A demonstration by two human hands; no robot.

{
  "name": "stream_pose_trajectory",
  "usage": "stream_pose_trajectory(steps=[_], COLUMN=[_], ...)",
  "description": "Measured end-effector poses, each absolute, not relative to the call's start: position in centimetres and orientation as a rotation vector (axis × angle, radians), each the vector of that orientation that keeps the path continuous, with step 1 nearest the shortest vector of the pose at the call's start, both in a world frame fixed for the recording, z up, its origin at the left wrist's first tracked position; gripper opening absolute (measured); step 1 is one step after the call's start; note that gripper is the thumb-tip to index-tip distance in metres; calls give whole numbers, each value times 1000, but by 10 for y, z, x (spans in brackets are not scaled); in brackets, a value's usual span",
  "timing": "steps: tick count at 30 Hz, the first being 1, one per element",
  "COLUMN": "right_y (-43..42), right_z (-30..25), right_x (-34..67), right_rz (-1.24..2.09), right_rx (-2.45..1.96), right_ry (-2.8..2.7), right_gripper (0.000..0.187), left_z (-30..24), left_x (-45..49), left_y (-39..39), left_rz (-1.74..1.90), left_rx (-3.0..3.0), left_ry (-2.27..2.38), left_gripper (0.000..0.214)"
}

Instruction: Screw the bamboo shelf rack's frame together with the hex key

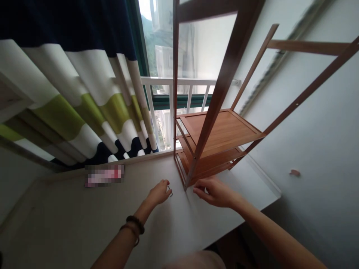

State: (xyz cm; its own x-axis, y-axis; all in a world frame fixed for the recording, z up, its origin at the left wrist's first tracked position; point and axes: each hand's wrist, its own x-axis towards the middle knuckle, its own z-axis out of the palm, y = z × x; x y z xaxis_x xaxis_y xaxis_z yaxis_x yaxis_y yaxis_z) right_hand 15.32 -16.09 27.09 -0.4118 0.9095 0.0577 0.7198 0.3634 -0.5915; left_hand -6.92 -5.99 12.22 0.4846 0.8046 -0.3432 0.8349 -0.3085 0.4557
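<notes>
My left hand is closed on a small metal hex key, whose bent end pokes out past the fingertips. Just right of the front leg of a brown wooden shelf rack, my right hand is curled with thumb and forefinger drawn together. Whatever may be in that pinch is hidden or too small to make out. The rack stands upright with several slatless panels, and its front leg comes down between my two hands. Two bracelets circle my left wrist.
The rack stands on a pale flat surface with a front edge at lower right. A blurred-out pink item lies to the left. Striped curtains, a white railing and a window are behind. A white wall bounds the right.
</notes>
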Motion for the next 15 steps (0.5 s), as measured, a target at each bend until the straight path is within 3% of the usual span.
stream_pose_trajectory(steps=[5,9,15], right_y=[-154,-147,-137], right_z=[189,120,74], right_x=[130,112,104], right_rz=[981,987,984], right_rx=[-1460,-1652,-1778], right_ry=[-2355,-2338,-2321], right_gripper=[22,31,31], left_z=[92,76,56], left_x=[-79,-85,-83], left_y=[-72,-79,-83], left_rz=[-146,-113,101], left_rx=[2129,2183,2269], left_ry=[1481,1482,1405], left_gripper=[41,35,38])
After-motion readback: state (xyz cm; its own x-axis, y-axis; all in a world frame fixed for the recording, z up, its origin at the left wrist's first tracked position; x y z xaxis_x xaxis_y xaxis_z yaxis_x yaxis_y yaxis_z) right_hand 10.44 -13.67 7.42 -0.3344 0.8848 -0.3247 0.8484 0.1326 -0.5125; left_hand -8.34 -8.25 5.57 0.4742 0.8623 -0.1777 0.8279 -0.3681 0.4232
